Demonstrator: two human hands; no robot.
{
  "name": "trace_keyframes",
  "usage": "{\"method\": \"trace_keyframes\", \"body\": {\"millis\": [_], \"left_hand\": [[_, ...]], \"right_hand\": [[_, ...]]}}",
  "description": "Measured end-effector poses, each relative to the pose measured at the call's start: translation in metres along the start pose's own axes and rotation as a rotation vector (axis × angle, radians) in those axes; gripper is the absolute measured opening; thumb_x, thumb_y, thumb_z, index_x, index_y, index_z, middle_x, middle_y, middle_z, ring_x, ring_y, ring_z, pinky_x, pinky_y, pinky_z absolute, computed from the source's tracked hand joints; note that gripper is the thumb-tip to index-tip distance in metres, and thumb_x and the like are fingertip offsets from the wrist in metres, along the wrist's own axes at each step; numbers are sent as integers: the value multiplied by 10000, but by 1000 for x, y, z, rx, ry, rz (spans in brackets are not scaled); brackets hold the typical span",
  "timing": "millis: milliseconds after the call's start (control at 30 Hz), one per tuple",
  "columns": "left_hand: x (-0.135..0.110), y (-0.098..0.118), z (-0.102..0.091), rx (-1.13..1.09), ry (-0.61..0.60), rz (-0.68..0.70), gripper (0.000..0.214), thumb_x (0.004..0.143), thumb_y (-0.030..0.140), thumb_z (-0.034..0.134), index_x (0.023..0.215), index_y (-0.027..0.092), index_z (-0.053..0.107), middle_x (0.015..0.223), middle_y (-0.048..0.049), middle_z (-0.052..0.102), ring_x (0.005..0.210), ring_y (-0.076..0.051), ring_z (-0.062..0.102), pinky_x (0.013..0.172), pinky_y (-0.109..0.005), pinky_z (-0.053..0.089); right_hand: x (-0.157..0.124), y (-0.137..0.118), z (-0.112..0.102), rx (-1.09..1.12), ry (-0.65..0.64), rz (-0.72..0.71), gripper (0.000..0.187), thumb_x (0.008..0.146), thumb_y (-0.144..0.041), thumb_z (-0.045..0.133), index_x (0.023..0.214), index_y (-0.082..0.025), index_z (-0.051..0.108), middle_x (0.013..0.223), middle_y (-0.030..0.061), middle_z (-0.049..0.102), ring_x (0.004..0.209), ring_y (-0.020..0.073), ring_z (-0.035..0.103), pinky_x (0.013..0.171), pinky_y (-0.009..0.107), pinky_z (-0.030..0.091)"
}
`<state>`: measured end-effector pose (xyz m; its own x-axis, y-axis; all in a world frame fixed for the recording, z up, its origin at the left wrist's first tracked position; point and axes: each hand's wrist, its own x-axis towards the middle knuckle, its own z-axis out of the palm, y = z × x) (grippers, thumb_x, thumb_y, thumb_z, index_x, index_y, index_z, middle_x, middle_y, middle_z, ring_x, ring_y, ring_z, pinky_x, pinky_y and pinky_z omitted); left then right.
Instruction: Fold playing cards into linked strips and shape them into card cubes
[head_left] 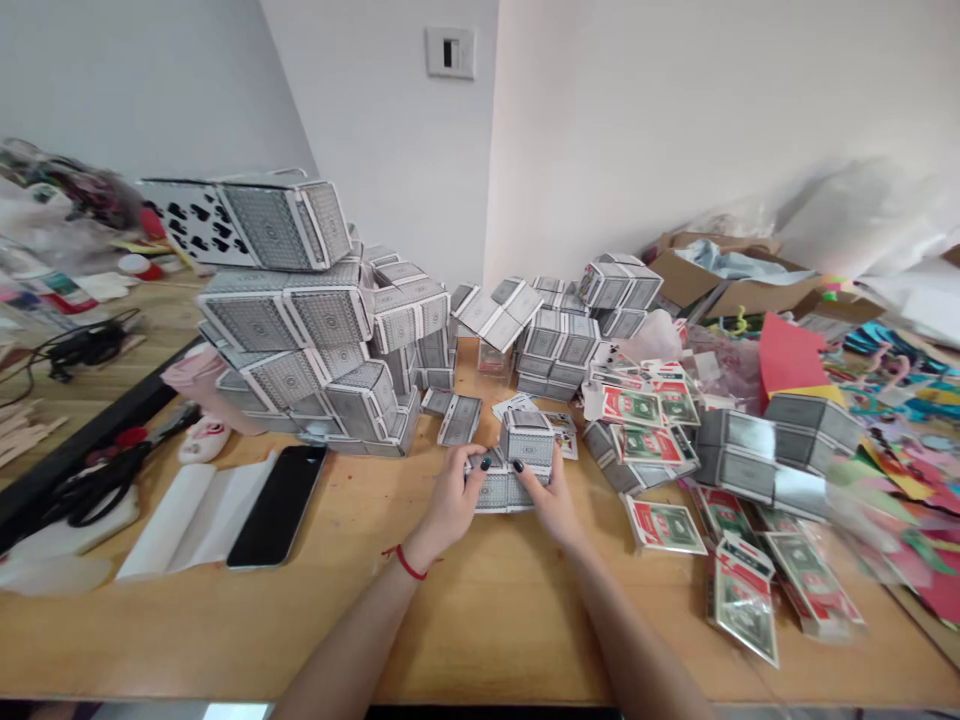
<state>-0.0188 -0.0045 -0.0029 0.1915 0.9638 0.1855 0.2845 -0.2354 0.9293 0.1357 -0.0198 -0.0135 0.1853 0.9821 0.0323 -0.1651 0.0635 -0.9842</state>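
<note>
Both my hands meet at the middle of the wooden table [487, 620] on a small structure of folded playing cards [517, 465] with grey patterned backs. My left hand [452, 500], with a red string on the wrist, grips its left side with curled fingers. My right hand [553, 497] pinches its right side, below a card cube on top. A few loose cards [459, 418] lie just behind it.
A tall stack of card cubes [315, 330] stands at the back left, a smaller pile [559, 330] behind centre. A black phone [277, 505], white paper [187, 515] and scissors [105, 480] lie left. Card boxes [742, 590], coloured paper [787, 355] and cardboard boxes [720, 275] crowd the right.
</note>
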Motion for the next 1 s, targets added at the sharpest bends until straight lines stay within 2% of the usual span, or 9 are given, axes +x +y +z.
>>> {"method": "trace_keyframes", "body": {"millis": [100,200,333,500,667,800,900,967,1000], "left_hand": [[4,1,-8,29,-26,48,224,851,284,395,1036,203,490,1107,-77,504,1083,-196,449,939,-355,334],[5,6,-13,38,15,86,344,810,293,484,1142,218,432,1249,-89,403,1176,-210,368,977,-357,298],[2,15,-11,37,-56,149,200,847,277,419,1002,195,516,1106,-82,496,1066,-184,457,930,-335,345],[-2,16,-4,56,-125,139,230,882,260,321,902,173,533,982,-81,565,960,-176,507,861,-322,392],[0,17,-6,60,-113,150,224,883,256,331,921,183,540,1013,-81,575,979,-175,514,876,-333,391],[-3,23,-7,7,14,287,244,868,240,377,1075,207,501,1256,-89,451,1207,-197,367,1013,-383,276],[-3,20,-6,-36,121,275,316,873,261,356,1169,219,461,1327,-79,390,1265,-196,291,1061,-404,192],[1,11,-6,-131,169,155,318,869,301,356,1142,216,495,1310,-74,420,1241,-196,337,1052,-392,219],[4,5,-8,-203,189,69,310,857,326,374,1101,210,527,1272,-74,465,1208,-199,386,1033,-384,259]], "right_hand": [[-1,1,1,-7,3,9,664,703,-379,632,1273,-258,314,1184,56,534,1059,189,506,958,365,356],[1,-4,-6,-8,-15,41,610,719,-381,611,1251,-272,334,1172,49,538,1083,203,490,955,382,355],[4,-11,-18,-70,28,-116,635,711,-353,615,1264,-283,312,1269,42,444,1154,208,422,993,388,295],[8,-8,-22,-203,98,-235,262,739,-344,576,962,-215,528,1077,57,539,1040,217,480,943,400,315],[7,-11,-22,-264,159,-279,207,752,-335,559,906,-205,510,1039,62,533,1019,216,482,923,418,315],[-3,-25,-17,-237,126,-489,266,731,-307,584,946,-220,454,1125,88,474,1078,244,456,882,433,361],[-19,-30,-3,-434,128,-715,362,680,-241,637,990,-240,450,1115,92,459,1052,253,468,860,448,384],[-33,-29,9,-590,-5,-843,465,660,-247,659,1074,-248,447,1083,100,483,1017,257,487,833,441,410],[-40,-28,14,-636,-153,-871,526,657,-293,658,1128,-239,429,1089,113,498,1009,267,497,810,437,428]]}}
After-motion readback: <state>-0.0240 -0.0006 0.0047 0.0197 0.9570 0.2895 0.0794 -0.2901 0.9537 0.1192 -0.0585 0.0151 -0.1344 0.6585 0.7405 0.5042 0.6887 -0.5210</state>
